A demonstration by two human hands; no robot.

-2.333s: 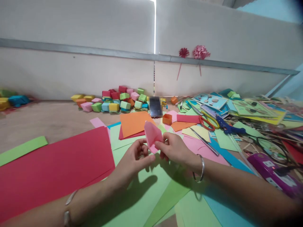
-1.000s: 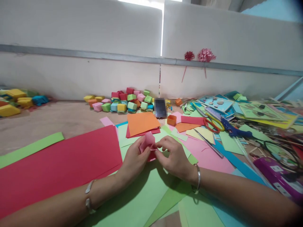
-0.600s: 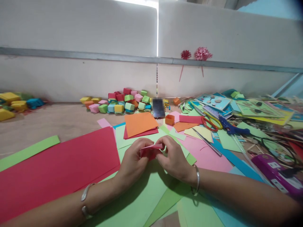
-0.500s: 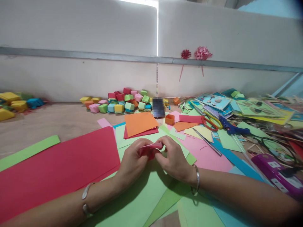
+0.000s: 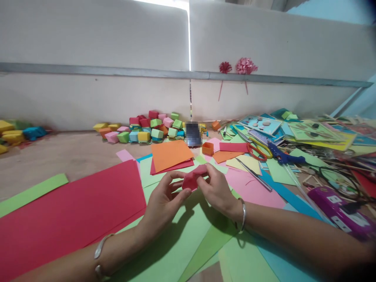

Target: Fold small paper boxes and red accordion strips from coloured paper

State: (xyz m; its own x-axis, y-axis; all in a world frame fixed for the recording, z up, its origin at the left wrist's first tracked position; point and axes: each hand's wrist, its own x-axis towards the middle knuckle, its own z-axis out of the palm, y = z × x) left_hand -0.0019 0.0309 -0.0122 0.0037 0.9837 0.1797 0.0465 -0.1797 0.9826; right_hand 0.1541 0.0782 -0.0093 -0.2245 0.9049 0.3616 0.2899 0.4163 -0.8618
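A small piece of folded pinkish-red paper [image 5: 192, 179] is held up between my two hands, above light green sheets [image 5: 176, 235]. My right hand [image 5: 216, 188] pinches its right end between thumb and fingers. At the paper's left edge, my left hand [image 5: 164, 196] grips more loosely, thumb in front and fingers reaching behind. The fingertips behind the paper are hidden. Just beyond my hands lie orange squares [image 5: 172, 154] on top of red ones.
Large red sheets [image 5: 73, 211] spread at left. Folded paper boxes [image 5: 143, 136] are piled by the wall. To the right are scissors [image 5: 258, 150], a metal-tipped craft knife or pen [image 5: 255, 176], a blue glue gun [image 5: 283, 154] and a purple power strip [image 5: 337, 213].
The folded paper has turned and shows more of its face. My left hand's fingers have loosened and spread. The view has shifted slightly to the right.
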